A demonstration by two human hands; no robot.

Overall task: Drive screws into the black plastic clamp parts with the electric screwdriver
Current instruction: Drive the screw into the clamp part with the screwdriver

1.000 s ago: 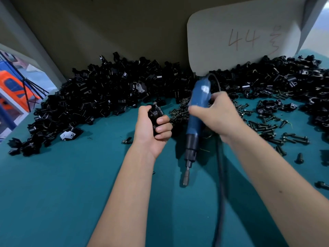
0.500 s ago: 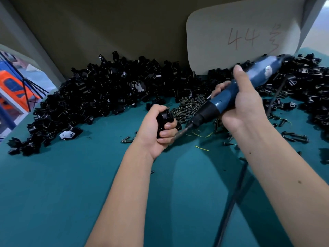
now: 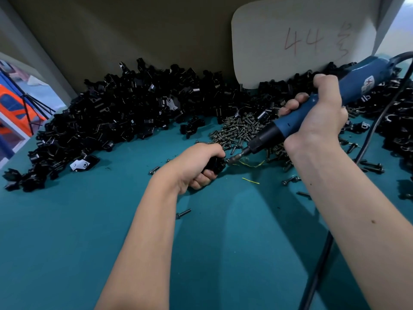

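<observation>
The left hand (image 3: pixel 196 166) curls tight round a black clamp part (image 3: pixel 215 164) low over the teal table (image 3: pixel 67 231), while the right hand (image 3: pixel 317 117) grips the blue screwdriver (image 3: pixel 348 86), its tip slanting down against that part, beside the screw pile (image 3: pixel 237 130)

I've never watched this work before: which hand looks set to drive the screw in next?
The right hand. It grips the blue electric screwdriver, whose bit already points at the black clamp part. The left hand only holds that part steady above the teal table.

Clamp part (image 3: pixel 214 164) — mostly hidden by fingers (image 3: pixel 204 175).
</observation>
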